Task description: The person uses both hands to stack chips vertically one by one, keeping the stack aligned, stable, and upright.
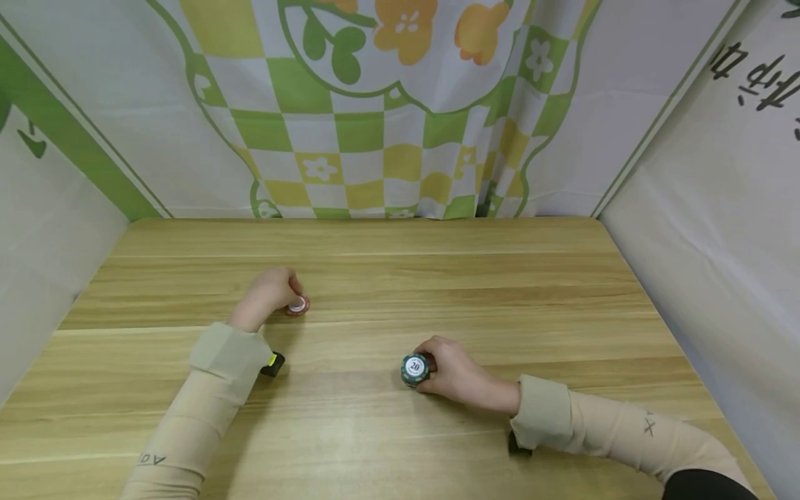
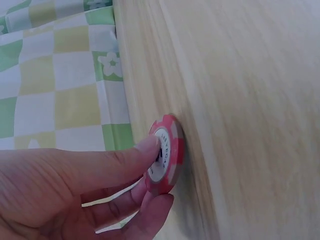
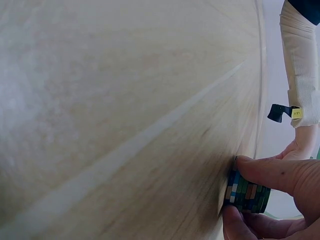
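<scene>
My left hand [image 1: 269, 296] pinches a red poker chip [image 2: 172, 155] with a white printed centre, at the left of the table. In the left wrist view, its thumb presses on the chip's face and fingertips are at the edge; I cannot tell whether the chip touches the wood. Nearer the front and to the right, my right hand [image 1: 459, 373] grips a stack of poker chips [image 1: 415, 369] by its sides. The top chip is dark green and white, marked 20. From the right wrist, the stack [image 3: 246, 194] shows several layers in blue, green and brown, close against the tabletop.
The wooden table [image 1: 350, 417] ends at a green, yellow and white checked curtain [image 1: 375, 139] at the back. White sheets hang along its left and right sides. A small black wrist device [image 1: 273, 364] sits at the left cuff, and another device [image 1: 519, 444] at the right cuff.
</scene>
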`<action>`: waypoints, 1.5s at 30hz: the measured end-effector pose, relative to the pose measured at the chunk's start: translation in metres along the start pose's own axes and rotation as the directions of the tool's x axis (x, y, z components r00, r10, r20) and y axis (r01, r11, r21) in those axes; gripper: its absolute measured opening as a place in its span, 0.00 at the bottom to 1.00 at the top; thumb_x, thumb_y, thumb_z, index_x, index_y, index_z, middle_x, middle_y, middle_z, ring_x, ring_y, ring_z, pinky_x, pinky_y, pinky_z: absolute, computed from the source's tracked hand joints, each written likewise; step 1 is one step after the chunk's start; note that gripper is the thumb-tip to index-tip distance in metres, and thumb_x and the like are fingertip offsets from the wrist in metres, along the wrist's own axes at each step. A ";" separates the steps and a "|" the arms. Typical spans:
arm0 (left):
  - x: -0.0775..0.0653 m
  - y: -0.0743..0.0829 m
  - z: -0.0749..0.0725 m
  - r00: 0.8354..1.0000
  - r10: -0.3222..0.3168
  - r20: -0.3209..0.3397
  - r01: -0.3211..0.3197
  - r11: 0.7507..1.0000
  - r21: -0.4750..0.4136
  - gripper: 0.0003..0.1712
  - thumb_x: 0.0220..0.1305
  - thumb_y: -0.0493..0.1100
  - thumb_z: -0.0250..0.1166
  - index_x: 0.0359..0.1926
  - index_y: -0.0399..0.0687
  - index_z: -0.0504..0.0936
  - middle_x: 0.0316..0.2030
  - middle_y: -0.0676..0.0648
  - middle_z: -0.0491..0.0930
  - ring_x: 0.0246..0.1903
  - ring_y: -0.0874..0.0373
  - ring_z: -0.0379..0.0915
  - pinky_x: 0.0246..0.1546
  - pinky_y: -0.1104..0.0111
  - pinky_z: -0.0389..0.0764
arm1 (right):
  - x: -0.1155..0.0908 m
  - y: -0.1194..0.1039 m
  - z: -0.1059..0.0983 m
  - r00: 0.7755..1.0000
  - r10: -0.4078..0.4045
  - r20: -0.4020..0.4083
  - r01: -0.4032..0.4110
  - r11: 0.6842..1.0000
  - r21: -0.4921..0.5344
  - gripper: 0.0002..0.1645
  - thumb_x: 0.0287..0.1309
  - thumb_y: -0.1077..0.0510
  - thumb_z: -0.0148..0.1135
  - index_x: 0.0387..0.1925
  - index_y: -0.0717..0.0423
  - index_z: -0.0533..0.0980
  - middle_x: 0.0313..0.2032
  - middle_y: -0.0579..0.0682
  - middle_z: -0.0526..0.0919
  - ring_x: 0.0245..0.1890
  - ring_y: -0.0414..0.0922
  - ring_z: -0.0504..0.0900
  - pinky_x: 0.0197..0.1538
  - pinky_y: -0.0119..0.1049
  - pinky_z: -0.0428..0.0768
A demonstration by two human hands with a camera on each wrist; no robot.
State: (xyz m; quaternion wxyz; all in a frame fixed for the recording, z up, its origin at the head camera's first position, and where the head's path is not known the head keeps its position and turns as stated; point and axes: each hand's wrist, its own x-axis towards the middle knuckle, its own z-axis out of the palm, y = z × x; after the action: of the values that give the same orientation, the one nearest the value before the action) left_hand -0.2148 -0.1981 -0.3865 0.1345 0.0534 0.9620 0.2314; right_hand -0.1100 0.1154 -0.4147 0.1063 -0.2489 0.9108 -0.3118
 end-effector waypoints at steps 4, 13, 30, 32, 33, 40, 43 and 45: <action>-0.001 0.001 0.000 1.000 0.021 -0.009 -0.021 1.000 -0.023 0.07 0.48 0.36 0.66 0.27 0.36 0.77 0.27 0.42 0.76 0.28 0.51 0.68 0.31 0.64 0.70 | 0.000 0.000 0.000 1.000 -0.001 -0.003 0.001 1.000 -0.001 0.25 0.33 0.65 0.74 0.39 0.65 0.76 0.35 0.51 0.77 0.36 0.42 0.76 0.40 0.35 0.76; 0.002 0.004 -0.001 0.995 0.037 0.090 -0.026 0.993 -0.119 0.03 0.51 0.32 0.63 0.28 0.34 0.79 0.25 0.44 0.76 0.21 0.59 0.68 0.24 0.71 0.73 | 0.000 0.001 0.001 1.000 -0.008 -0.013 0.008 1.000 -0.001 0.25 0.33 0.64 0.74 0.39 0.66 0.75 0.35 0.51 0.77 0.36 0.42 0.76 0.40 0.34 0.76; -0.003 0.038 0.005 0.971 0.152 0.184 -0.098 0.958 -0.270 0.04 0.52 0.31 0.64 0.27 0.33 0.78 0.23 0.46 0.76 0.21 0.60 0.72 0.26 0.66 0.79 | 0.000 0.001 0.001 1.000 -0.016 -0.018 0.016 1.000 -0.016 0.26 0.34 0.63 0.75 0.39 0.65 0.75 0.35 0.52 0.77 0.36 0.42 0.76 0.40 0.34 0.76; -0.005 0.045 0.006 0.968 0.171 0.184 -0.123 0.961 -0.250 0.04 0.52 0.32 0.64 0.26 0.34 0.78 0.24 0.46 0.75 0.22 0.60 0.72 0.25 0.67 0.78 | 0.000 0.001 0.001 1.000 -0.017 -0.020 0.017 1.000 -0.014 0.26 0.34 0.63 0.75 0.39 0.65 0.75 0.35 0.52 0.77 0.36 0.42 0.76 0.40 0.34 0.76; -0.006 0.049 0.007 0.966 0.181 0.187 -0.133 0.961 -0.243 0.04 0.53 0.32 0.64 0.26 0.34 0.78 0.24 0.46 0.75 0.22 0.60 0.72 0.25 0.68 0.78 | 0.001 0.001 0.001 1.000 -0.017 -0.020 0.016 1.000 -0.015 0.26 0.34 0.63 0.75 0.39 0.65 0.75 0.35 0.52 0.77 0.36 0.42 0.76 0.40 0.34 0.76; -0.016 0.072 0.011 0.947 0.252 0.196 -0.219 0.960 -0.176 0.04 0.52 0.32 0.65 0.24 0.37 0.78 0.22 0.47 0.75 0.21 0.60 0.71 0.22 0.70 0.77 | 0.000 -0.001 0.000 1.000 -0.006 -0.014 0.005 1.000 -0.022 0.25 0.33 0.64 0.75 0.39 0.65 0.75 0.35 0.52 0.77 0.36 0.42 0.76 0.40 0.35 0.76; -0.019 0.080 0.013 0.940 0.271 0.209 -0.233 0.954 -0.189 0.04 0.51 0.31 0.65 0.24 0.36 0.77 0.22 0.47 0.75 0.21 0.60 0.71 0.23 0.69 0.78 | 0.000 -0.002 0.000 1.000 0.001 -0.008 -0.001 1.000 -0.026 0.25 0.33 0.64 0.75 0.39 0.66 0.75 0.35 0.52 0.77 0.36 0.43 0.76 0.40 0.35 0.76; -0.021 0.084 0.015 0.936 0.277 0.219 -0.234 0.951 -0.203 0.04 0.51 0.30 0.65 0.24 0.36 0.77 0.22 0.47 0.75 0.22 0.60 0.72 0.23 0.70 0.78 | -0.001 -0.002 0.000 1.000 0.006 -0.005 -0.006 1.000 -0.026 0.25 0.33 0.64 0.74 0.39 0.65 0.75 0.35 0.52 0.77 0.36 0.42 0.76 0.40 0.36 0.76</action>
State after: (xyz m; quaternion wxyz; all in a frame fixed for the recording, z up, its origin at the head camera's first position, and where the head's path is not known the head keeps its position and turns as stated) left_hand -0.1872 -0.1199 -0.3560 0.2251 0.1944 0.8990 0.3214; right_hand -0.1087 0.1146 -0.4129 0.1014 -0.2468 0.9158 -0.3003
